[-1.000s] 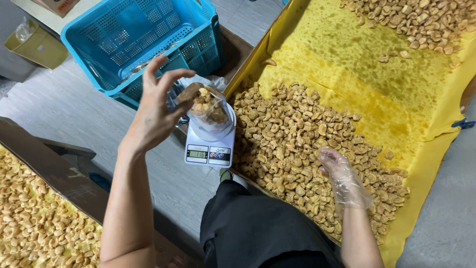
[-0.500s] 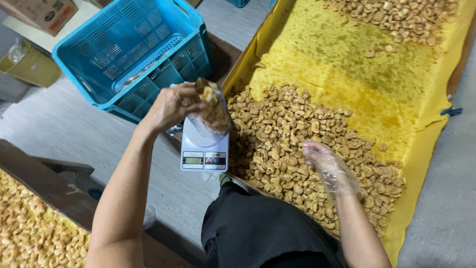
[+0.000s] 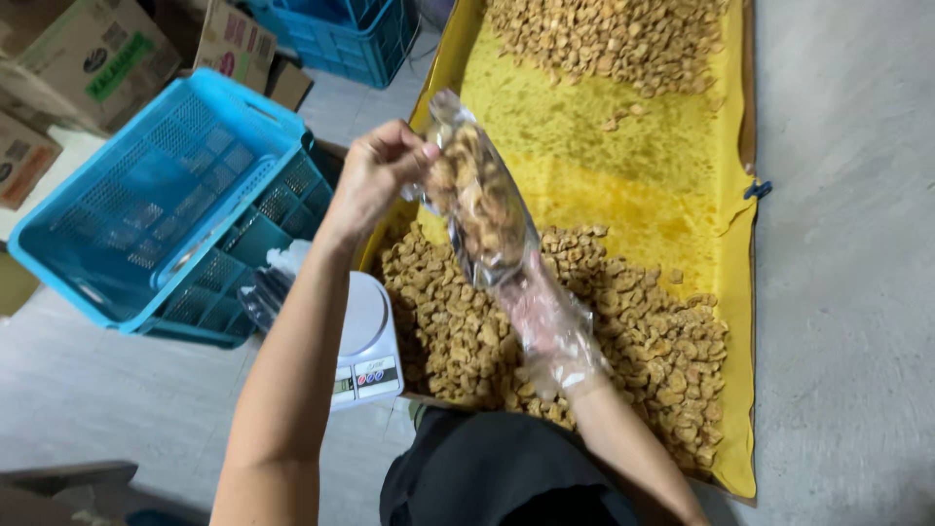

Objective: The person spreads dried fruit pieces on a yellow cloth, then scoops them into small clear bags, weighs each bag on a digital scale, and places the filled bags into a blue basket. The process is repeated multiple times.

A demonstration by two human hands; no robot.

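Observation:
My left hand (image 3: 375,175) pinches the top of a clear plastic bag (image 3: 477,200) filled with brown snack pieces and holds it in the air above the tray. My right hand (image 3: 550,331), in a thin clear plastic glove, grips the lower end of the same bag. Below the bag lies a heap of loose brown snack pieces (image 3: 623,341) on a yellow sheet lining a long tray (image 3: 740,292). A small white digital scale (image 3: 365,346) stands on the floor beside the tray, partly hidden by my left forearm, with nothing on its pan.
A light blue plastic crate (image 3: 146,214) stands left of the scale, a second blue crate (image 3: 341,39) farther back. Cardboard boxes (image 3: 88,58) sit at the top left. More snack pieces (image 3: 614,39) lie at the tray's far end. Grey concrete floor (image 3: 847,244) runs along the right.
My left hand lifted the filled bag off the scale and carried it right, over the tray. My right hand left the heap of pieces and took hold of the bag's lower end.

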